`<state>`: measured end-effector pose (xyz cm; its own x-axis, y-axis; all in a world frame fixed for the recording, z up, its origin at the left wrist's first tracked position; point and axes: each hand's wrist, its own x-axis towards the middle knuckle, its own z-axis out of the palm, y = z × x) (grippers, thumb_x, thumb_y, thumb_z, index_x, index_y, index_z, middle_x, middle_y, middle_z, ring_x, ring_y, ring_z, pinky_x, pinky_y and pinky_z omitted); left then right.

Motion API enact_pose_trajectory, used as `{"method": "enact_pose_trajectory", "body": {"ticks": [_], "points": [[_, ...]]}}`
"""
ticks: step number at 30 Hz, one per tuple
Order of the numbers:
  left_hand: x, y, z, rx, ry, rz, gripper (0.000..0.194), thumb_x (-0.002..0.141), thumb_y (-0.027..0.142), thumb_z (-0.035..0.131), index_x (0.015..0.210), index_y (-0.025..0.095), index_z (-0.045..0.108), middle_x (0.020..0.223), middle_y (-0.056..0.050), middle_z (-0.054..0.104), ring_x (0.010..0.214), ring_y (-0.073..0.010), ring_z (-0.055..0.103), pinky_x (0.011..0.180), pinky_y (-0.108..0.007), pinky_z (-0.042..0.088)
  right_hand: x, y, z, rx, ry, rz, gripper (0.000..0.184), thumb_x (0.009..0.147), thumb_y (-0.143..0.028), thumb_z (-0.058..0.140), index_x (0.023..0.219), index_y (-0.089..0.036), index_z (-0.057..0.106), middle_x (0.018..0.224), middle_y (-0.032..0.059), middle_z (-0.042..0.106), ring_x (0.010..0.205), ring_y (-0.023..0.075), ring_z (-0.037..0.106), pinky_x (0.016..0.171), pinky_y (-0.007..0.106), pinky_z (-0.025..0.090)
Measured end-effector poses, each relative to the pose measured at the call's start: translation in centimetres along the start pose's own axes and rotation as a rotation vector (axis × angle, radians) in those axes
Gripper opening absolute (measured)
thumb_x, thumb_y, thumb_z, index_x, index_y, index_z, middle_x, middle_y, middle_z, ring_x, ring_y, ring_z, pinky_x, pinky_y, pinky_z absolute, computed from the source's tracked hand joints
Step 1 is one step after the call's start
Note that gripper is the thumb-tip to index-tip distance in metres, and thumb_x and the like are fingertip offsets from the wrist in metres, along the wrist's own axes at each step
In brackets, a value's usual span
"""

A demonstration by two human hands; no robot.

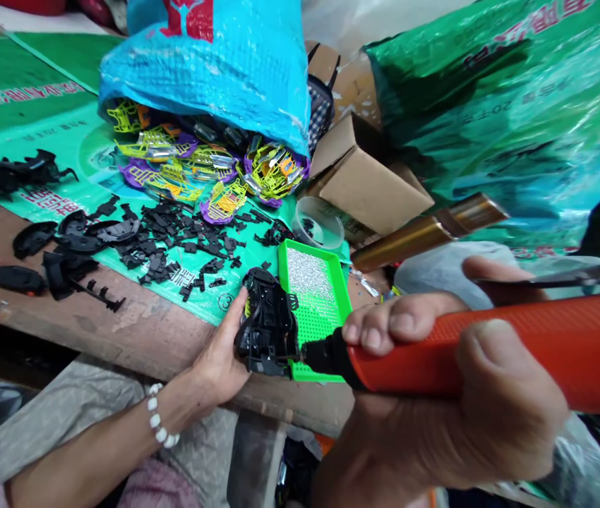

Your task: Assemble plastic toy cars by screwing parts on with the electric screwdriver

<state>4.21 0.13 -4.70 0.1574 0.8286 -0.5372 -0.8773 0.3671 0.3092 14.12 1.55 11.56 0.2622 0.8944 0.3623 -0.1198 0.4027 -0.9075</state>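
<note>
My left hand [223,353] grips a black plastic toy shell [268,324] at the near edge of the wooden table, thumb up along its left side. My right hand [459,402] is wrapped round an orange electric screwdriver [517,353], held close to the camera. Its black nose [321,355] touches the right side of the shell. Right behind the shell lies a green tray [332,282] with a patch of small silver screws [308,275].
Small black plastic pieces [173,240] litter a green sheet. A blue sack [210,63] spills yellow and purple plastic frames [199,166]. A cardboard box [363,183], a clear round tub [318,222], a brown tube [427,229] and a green sack [517,106] crowd the right.
</note>
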Motion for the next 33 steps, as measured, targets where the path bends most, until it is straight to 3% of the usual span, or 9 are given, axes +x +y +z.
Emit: {"method": "enact_pose_trajectory", "body": {"ticks": [9, 13, 16, 24, 29, 33], "points": [[-1.0, 1.2, 3.3, -0.122, -0.051, -0.194, 0.044, 0.091, 0.040, 0.058, 0.129, 0.018, 0.059, 0.105, -0.007, 0.075, 0.100, -0.0217, 0.069, 0.091, -0.035, 0.053, -0.5, 0.3, -0.3, 0.028, -0.076, -0.033, 0.028, 0.078, -0.017, 0.055, 0.105, -0.023, 0.061, 0.062, -0.0059, 0.058, 0.048, 0.0096, 0.053, 0.050, 0.027, 0.049], [-1.6, 1.6, 4.9, -0.224, 0.008, -0.238, 0.039, 0.096, 0.037, 0.049, 0.124, 0.015, 0.062, 0.092, -0.005, 0.076, 0.090, -0.0190, 0.071, 0.087, -0.031, 0.054, -0.8, 0.0, -0.4, 0.016, -0.129, -0.002, 0.023, 0.078, -0.021, 0.066, 0.100, -0.025, 0.061, 0.061, -0.0066, 0.059, 0.047, 0.0095, 0.053, 0.049, 0.026, 0.051], [-1.8, 1.7, 5.4, -0.289, -0.013, -0.248, 0.040, 0.097, 0.039, 0.047, 0.121, 0.012, 0.064, 0.085, -0.006, 0.076, 0.084, -0.0190, 0.072, 0.085, -0.032, 0.055, -0.6, -0.2, -0.4, 0.033, -0.175, -0.008, 0.025, 0.077, -0.025, 0.072, 0.098, -0.026, 0.060, 0.060, -0.0072, 0.059, 0.046, 0.0099, 0.054, 0.047, 0.026, 0.051], [-1.9, 1.8, 5.3, -0.264, -0.070, -0.234, 0.038, 0.098, 0.037, 0.044, 0.118, 0.014, 0.066, 0.086, -0.006, 0.077, 0.080, -0.0192, 0.072, 0.089, -0.035, 0.055, 0.0, 1.2, -0.3, 0.192, -0.431, -0.031, 0.030, 0.078, -0.025, 0.070, 0.106, -0.023, 0.060, 0.064, -0.0053, 0.060, 0.043, 0.0104, 0.054, 0.043, 0.026, 0.048], [-2.0, 2.0, 4.7, -0.207, -0.092, -0.177, 0.037, 0.097, 0.037, 0.045, 0.108, 0.013, 0.071, 0.087, -0.007, 0.077, 0.084, -0.0193, 0.072, 0.091, -0.034, 0.054, -0.7, 1.5, 0.2, 0.122, -0.383, -0.020, 0.034, 0.082, -0.024, 0.067, 0.115, -0.026, 0.058, 0.067, -0.0045, 0.058, 0.050, 0.0113, 0.056, 0.049, 0.027, 0.050], [-2.4, 2.8, 4.1, -0.174, -0.104, -0.136, 0.027, 0.094, 0.033, 0.055, 0.106, 0.017, 0.073, 0.088, -0.003, 0.077, 0.081, -0.0158, 0.072, 0.090, -0.029, 0.054, -0.2, 0.1, 0.2, 0.151, -0.276, -0.040, 0.036, 0.081, -0.029, 0.065, 0.116, -0.025, 0.060, 0.063, -0.0044, 0.054, 0.046, 0.0112, 0.051, 0.045, 0.028, 0.047]]}}
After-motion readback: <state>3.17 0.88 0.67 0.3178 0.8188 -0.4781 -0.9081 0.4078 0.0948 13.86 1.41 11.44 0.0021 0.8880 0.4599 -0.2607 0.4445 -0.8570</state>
